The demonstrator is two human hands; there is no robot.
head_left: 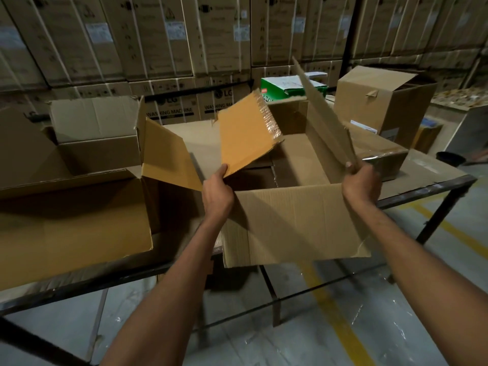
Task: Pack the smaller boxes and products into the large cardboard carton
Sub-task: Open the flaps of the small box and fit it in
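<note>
Two hands low in the frame centre, each on one flap of the single big carton [290,223] on the table [422,191]: left hand [217,192] pinching the left flap [245,133] corner, right hand [360,183] curled round the right flap [324,112] edge, one green box [280,87] behind.

Large carton [301,159]: brown corrugated, top open, at near edge of table [422,178]. Near flap [295,223] hangs over that edge. Left flap [245,133] raised, tilted inward. Right flap [324,114] near upright. Green box [285,85] behind, toward far edge.
</note>
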